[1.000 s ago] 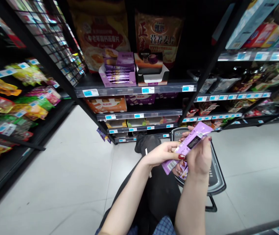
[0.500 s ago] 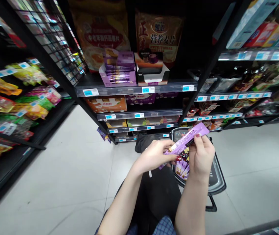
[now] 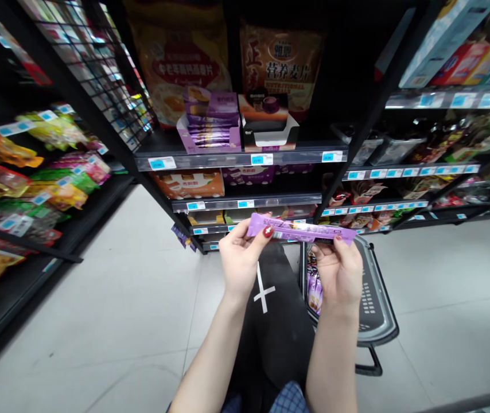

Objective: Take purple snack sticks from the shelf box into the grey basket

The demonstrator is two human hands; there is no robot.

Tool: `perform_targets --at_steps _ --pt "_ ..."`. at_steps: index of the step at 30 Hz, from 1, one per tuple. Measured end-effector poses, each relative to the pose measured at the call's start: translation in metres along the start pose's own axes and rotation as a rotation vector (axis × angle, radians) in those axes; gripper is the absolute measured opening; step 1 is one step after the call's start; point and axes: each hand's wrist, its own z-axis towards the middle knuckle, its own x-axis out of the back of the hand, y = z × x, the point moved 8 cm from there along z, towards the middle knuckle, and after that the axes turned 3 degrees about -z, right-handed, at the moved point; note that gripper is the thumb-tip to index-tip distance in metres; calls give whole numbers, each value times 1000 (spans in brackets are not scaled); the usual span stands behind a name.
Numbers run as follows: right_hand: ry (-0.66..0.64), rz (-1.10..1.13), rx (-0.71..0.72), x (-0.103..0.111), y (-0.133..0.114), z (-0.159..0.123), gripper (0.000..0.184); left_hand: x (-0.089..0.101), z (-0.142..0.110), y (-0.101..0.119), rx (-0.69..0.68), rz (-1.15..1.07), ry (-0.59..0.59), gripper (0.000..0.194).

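Observation:
I hold a long purple snack packet (image 3: 300, 230) level in front of me, one end in each hand. My left hand (image 3: 240, 259) pinches its left end, thumb on top. My right hand (image 3: 339, 269) pinches the right end. Below my right hand a dark shopping basket (image 3: 376, 304) stands on the floor with more purple packets (image 3: 315, 284) inside. My knee in black trousers with a white cross (image 3: 263, 291) is between my arms.
A black shelf unit (image 3: 240, 158) stands ahead with an open purple display box (image 3: 209, 123) of the same packets and big cereal bags above. Snack bags fill the left shelves (image 3: 25, 178). More shelves run to the right (image 3: 421, 169). The floor is pale tile (image 3: 111, 321).
The packet was tilted up to the right over the basket; both hands have raised it and turned it level, the left hand sliding out to its left end.

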Motion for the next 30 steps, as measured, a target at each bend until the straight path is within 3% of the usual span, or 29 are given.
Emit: perform_targets --at_steps 4,8,16,22,30 --pt "-68 4 -135 -11 16 -1 21 -1 -7 13 -118 9 51 21" --pt "-67 5 -182 -12 19 -3 30 2 -6 19 -167 48 51 23" --pt "-50 -110 -198 -5 18 -3 26 1 3 17 -139 61 -74 23" --pt "-138 -91 -187 -4 19 -1 14 -3 6 11 -68 197 -194 32" --pt "-262 -218 -92 -9 8 -4 6 3 14 13 -71 232 -147 22"
